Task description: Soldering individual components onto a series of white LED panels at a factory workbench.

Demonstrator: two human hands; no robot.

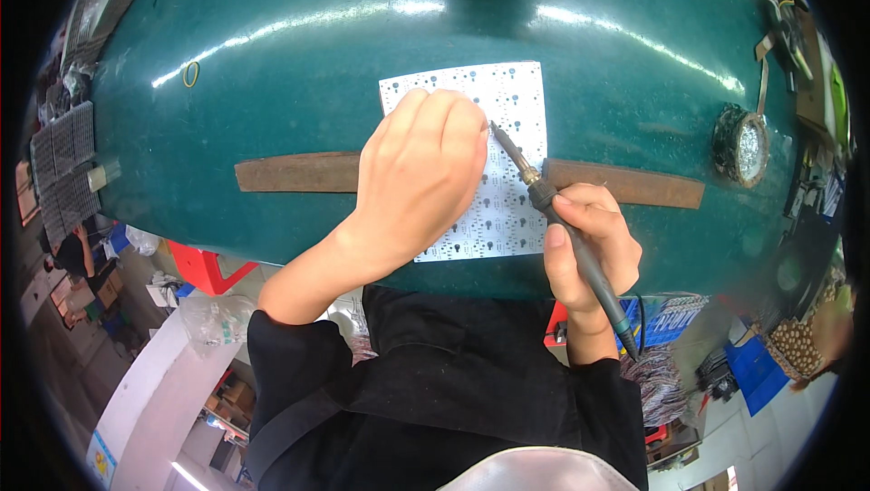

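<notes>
Soldering iron [580,251] in right hand [589,251], tip beside left hand [421,178].

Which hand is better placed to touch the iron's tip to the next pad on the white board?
Right, most likely. The right hand grips the soldering iron, whose tip sits over the white circuit board beside the left hand's fingertips. The left hand lies on the board, seemingly steadying it.

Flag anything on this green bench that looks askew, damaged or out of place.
Little stands out. The white circuit panel lies slightly askew across the brown strip, its lower edge reaching the table edge. A lone yellow rubber band sits stray at far left. The left hand presses the panel; the right hand holds the soldering iron.
</notes>
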